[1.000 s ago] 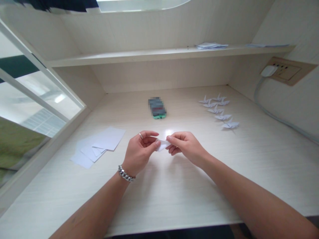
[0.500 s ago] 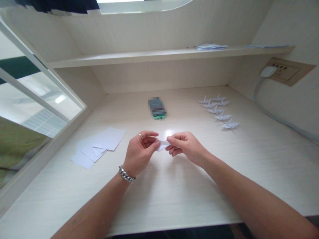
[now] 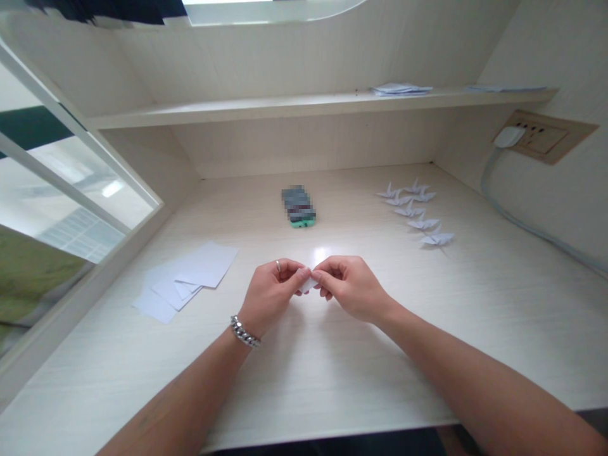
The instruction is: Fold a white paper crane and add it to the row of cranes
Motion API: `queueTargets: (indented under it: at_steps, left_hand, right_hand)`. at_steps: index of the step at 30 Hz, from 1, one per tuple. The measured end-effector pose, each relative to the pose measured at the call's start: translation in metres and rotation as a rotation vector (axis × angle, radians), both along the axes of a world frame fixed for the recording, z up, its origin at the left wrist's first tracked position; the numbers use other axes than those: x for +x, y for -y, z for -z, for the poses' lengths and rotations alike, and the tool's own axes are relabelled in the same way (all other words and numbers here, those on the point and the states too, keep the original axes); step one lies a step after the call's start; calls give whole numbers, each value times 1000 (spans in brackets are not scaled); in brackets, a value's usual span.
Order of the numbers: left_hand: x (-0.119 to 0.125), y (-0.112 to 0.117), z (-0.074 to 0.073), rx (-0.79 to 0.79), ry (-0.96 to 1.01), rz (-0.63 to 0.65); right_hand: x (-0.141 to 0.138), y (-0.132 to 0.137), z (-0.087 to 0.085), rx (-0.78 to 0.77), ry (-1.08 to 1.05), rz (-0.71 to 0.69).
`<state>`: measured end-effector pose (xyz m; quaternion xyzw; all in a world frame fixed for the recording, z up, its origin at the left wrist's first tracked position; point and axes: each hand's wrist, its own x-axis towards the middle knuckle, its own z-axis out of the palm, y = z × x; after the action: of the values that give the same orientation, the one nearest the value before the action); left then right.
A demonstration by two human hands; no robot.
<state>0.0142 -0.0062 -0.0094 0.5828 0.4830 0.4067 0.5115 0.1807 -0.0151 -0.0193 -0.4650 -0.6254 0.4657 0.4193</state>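
A small folded piece of white paper (image 3: 308,284) is pinched between both hands above the middle of the desk. My left hand (image 3: 274,286), with a ring and a chain bracelet, closes thumb and fingers on its left side. My right hand (image 3: 354,285) pinches the upper right part, its thumb tip close to the left thumb. Much of the paper is hidden behind the fingers. Several white paper cranes (image 3: 422,224) stand in a cluster at the right rear. Loose white paper sheets (image 3: 209,263) lie overlapping left of my left hand.
A blurred dark object with a green end (image 3: 299,206) lies behind my hands. Paper stacks (image 3: 401,89) rest on the shelf (image 3: 266,106) above. On the right wall, a white plug sits in the socket (image 3: 546,136), its grey cable (image 3: 532,229) trailing along the desk (image 3: 361,380).
My hands have come closer together, the thumbs nearly meeting over the folded paper. Less of the paper shows now. The fingers of my left hand are more curled in.
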Motion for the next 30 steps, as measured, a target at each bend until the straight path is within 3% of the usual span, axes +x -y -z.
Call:
queueTargets:
  at_steps: [7, 20, 30]
  left_hand:
    - [0, 1, 1, 94, -53, -78]
    - [-5, 0, -1, 177, -67, -131]
    - [-3, 0, 1, 180, -89, -105]
  right_hand:
    - [1, -4, 1, -148, -120, -51]
    - [8, -9, 2, -205, -241, -98]
    - [3, -4, 1, -94, -144, -32]
